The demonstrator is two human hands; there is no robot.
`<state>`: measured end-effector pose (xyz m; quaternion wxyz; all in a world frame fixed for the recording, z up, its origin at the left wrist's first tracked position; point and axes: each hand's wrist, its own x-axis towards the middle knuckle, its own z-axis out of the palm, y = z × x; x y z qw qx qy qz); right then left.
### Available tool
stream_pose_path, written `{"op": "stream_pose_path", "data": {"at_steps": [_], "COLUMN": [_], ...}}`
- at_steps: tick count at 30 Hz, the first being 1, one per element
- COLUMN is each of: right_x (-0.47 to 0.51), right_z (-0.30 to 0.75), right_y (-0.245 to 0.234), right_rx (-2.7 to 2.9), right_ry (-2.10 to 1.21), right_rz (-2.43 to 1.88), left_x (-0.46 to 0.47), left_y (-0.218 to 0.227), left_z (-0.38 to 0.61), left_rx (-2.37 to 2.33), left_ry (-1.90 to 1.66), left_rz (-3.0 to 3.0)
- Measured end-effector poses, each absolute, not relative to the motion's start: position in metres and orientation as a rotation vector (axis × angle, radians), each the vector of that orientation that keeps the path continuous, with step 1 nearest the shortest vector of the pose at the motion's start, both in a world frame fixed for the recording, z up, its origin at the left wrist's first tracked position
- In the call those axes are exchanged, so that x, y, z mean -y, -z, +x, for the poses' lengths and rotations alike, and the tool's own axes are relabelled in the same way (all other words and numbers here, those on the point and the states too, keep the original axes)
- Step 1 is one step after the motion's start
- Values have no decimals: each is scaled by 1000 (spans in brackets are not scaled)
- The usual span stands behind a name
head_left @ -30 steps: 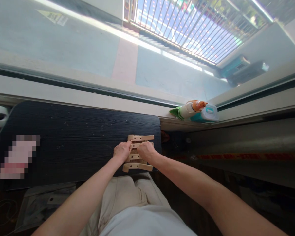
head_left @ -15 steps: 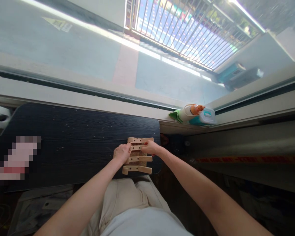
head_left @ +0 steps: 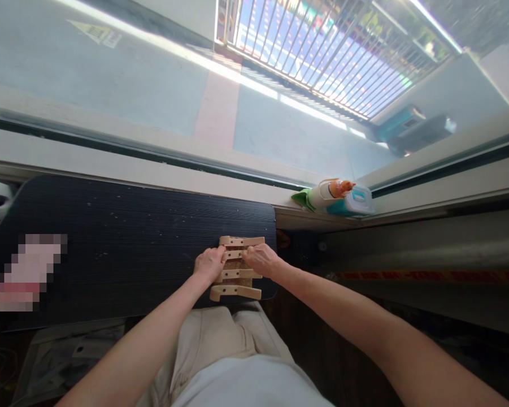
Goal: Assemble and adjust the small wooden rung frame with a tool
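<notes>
A small wooden rack [head_left: 238, 291] lies at the right end of the dark table. It has several pale curved slats with dark holes or screw heads, set over a brownish speckled panel [head_left: 237, 264]. My left hand [head_left: 209, 263] is closed at the left end of the second wooden slat [head_left: 233, 255] from the top, thumb against it. Gripping the right part of that same slat is my right hand [head_left: 261, 258], with its fingers bent over it. The fingertips of both hands are partly hidden, and I cannot make out any small part beneath the right ones.
The black table [head_left: 122, 243] has pale specks and a blurred pinkish thing [head_left: 29, 271] at its left. On the sill stand a white bottle with an orange nozzle [head_left: 322, 196] and a teal box with a clear lid [head_left: 356, 202]. A window runs along the far side.
My right hand has turned, with its knuckles now more over the slat and its forearm shifted a little. My left hand and the rack stay nearly in place.
</notes>
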<state>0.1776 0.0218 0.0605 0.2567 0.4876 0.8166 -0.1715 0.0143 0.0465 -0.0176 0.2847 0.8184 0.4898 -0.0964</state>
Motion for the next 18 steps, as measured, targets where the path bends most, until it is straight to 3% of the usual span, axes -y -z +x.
{"op": "stream_pose_path", "data": {"at_steps": [3,11,14,18], "right_x": [-25,-25,-29,-29], "right_z": [175,176,173,166], "right_y": [-57,-43,-51,-67], "right_rx": [-2173,-1484,-1476,-1866], "right_ry": [533,808,797,555], "right_rz": [1393,2111,2065,1791], "left_x": [-47,-47,-47,-46], "left_y": [18,17,16,16], "left_z": [15,15,15,14], "left_rx": [-1311,-1305,-1305,-1311], "left_ry": [256,259,264,253], "left_rz": [2199,2196,2183,2183]}}
